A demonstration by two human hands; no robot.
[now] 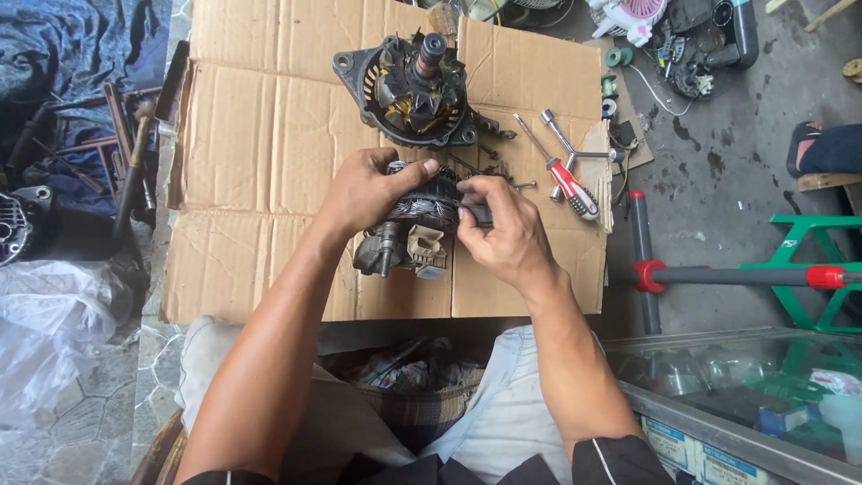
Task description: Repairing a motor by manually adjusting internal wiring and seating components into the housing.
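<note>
My left hand (370, 187) grips the top of a grey alternator half with copper stator windings (422, 216), which rests on flattened cardboard (260, 135). Against the right side of that part, my right hand (503, 232) holds a dark-handled tool (476, 213); the tool's tip is hidden. The other alternator half with the rotor and shaft (415, 85) lies farther away on the cardboard. Several loose bolts (503, 172) lie just beyond my right hand.
A red-and-white handled screwdriver (567, 184) and a Y-shaped socket wrench (575, 148) lie right of the parts. A hammer (135, 171) and tools sit at the left, a grey bar with red fittings (718, 275) at the right, a glass case (745, 386) lower right.
</note>
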